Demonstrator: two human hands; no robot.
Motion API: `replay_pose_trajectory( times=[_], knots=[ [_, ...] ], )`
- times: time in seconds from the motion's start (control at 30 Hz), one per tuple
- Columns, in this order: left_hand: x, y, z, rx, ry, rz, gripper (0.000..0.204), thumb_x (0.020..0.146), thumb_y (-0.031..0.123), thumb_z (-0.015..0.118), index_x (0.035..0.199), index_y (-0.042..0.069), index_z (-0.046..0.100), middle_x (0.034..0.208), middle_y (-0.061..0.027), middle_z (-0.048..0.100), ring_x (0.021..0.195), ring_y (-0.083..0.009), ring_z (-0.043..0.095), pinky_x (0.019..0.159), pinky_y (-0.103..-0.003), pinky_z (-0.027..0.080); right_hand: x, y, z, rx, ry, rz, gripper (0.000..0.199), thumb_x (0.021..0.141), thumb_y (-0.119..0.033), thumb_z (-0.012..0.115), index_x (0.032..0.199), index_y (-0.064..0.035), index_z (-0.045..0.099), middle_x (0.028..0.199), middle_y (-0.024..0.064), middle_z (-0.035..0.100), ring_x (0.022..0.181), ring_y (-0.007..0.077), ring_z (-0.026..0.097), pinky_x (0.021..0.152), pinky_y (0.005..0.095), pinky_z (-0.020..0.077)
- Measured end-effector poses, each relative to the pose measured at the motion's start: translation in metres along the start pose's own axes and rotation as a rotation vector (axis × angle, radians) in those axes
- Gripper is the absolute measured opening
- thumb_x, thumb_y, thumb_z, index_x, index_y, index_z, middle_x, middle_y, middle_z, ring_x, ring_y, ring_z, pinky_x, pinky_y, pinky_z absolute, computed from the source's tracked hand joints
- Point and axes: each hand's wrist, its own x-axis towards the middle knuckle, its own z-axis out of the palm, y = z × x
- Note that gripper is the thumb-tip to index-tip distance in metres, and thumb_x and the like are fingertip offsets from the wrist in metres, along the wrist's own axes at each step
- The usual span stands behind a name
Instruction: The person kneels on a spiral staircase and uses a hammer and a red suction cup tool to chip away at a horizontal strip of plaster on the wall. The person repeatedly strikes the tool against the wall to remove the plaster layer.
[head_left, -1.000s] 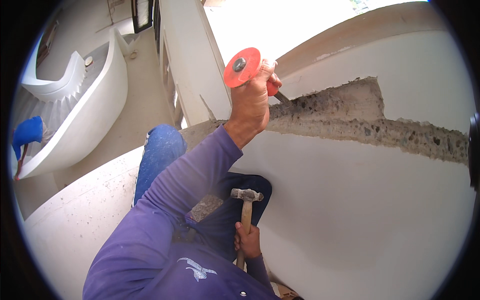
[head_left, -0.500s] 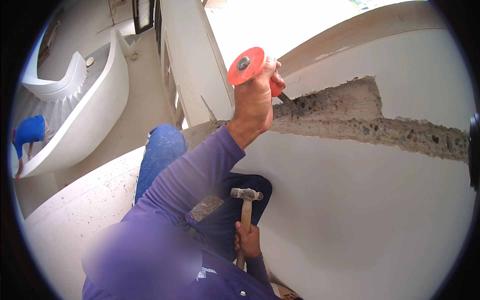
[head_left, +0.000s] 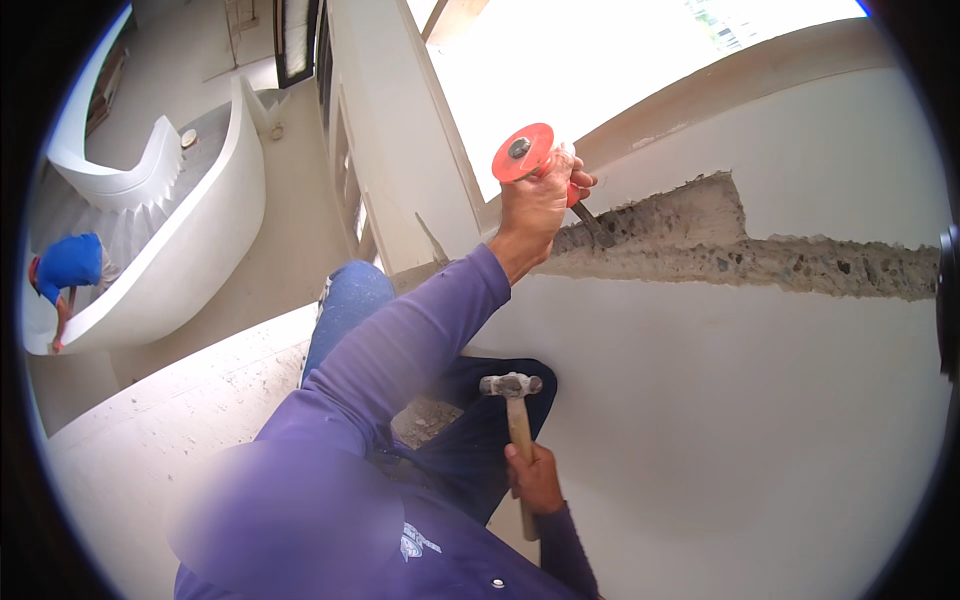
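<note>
My left hand (head_left: 532,212) is closed around a chisel with a red disc-shaped hand guard (head_left: 523,153). The chisel's dark blade (head_left: 596,229) slants down to the right, its tip at the left part of a rough groove (head_left: 690,228) of bare grey concrete in the white wall. Lower down, my right hand (head_left: 537,478) grips the wooden handle of a hammer (head_left: 519,420). The hammer's dusty metal head (head_left: 511,385) points up in front of my dark trouser leg, well apart from the chisel.
A bright window opening (head_left: 560,60) lies beyond the wall's curved ledge (head_left: 740,85). Rubble bits dot the pale surface (head_left: 210,400) at left. Further left, a person in a blue shirt (head_left: 72,265) bends by a curved white stair wall (head_left: 215,215).
The whole view has shifted a little. My right hand and the hammer have moved slightly right, away from my body. My left hand still holds the chisel against the groove.
</note>
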Motion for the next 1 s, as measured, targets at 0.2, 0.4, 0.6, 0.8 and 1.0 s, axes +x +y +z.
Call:
replay_pose_trajectory(
  times=[0.2,0.4,0.6,0.8,1.0],
  knots=[
    [0.01,-0.011,-0.004,0.02,-0.053,0.006,0.024,0.108,0.019,0.056,0.101,-0.002,0.063,0.085,-0.0132,0.071,0.083,-0.0257,0.075,0.077,-0.04,0.065,-0.056,-0.229,-0.057,-0.457,0.169,-0.65,0.02,0.101,-0.017,0.064,0.109,0.0007,0.061,0.066,-0.0007,0.052,0.06,0.0075,0.047,0.053,0.0279,0.0414],
    [0.011,-0.008,-0.012,0.046,-0.029,0.076,0.024,0.108,0.018,0.054,0.1,-0.003,0.063,0.079,-0.013,0.07,0.078,-0.0249,0.074,0.075,-0.04,0.064,-0.064,-0.432,0.0,-0.968,0.51,-1.606,0.041,0.105,-0.041,0.062,0.103,-0.0002,0.065,0.066,0.0009,0.053,0.052,0.0071,0.048,0.047,0.0284,0.0385],
    [0.008,-0.011,-0.008,-0.011,-0.007,0.123,0.025,0.108,0.021,0.057,0.095,0.0,0.062,0.074,-0.0092,0.068,0.07,-0.0197,0.071,0.067,-0.036,0.061,-0.016,-0.465,0.036,-1.327,0.124,-1.695,0.037,0.106,-0.035,0.06,0.105,0.0022,0.067,0.08,0.0151,0.063,0.071,0.0251,0.062,0.066,0.0391,0.0503],
    [0.011,-0.011,-0.007,0.007,0.006,0.138,0.022,0.107,0.016,0.055,0.097,-0.002,0.061,0.075,-0.0095,0.067,0.073,-0.0233,0.073,0.071,-0.039,0.064,-0.007,-0.502,0.049,-2.282,0.065,-1.19,0.035,0.105,-0.031,0.062,0.1,0.0004,0.076,0.076,0.0111,0.067,0.065,0.019,0.069,0.063,0.0293,0.0586],
    [-0.002,-0.014,0.005,0.036,0.031,0.103,0.024,0.107,0.018,0.055,0.097,-0.002,0.064,0.076,-0.0095,0.069,0.077,-0.0231,0.073,0.083,-0.039,0.056,-0.107,-0.5,0.098,-1.377,0.066,-1.121,0.041,0.107,-0.027,0.054,0.087,0.0077,0.064,0.06,0.0117,0.061,0.051,0.0205,0.057,0.053,0.0385,0.0498]
  ],
)
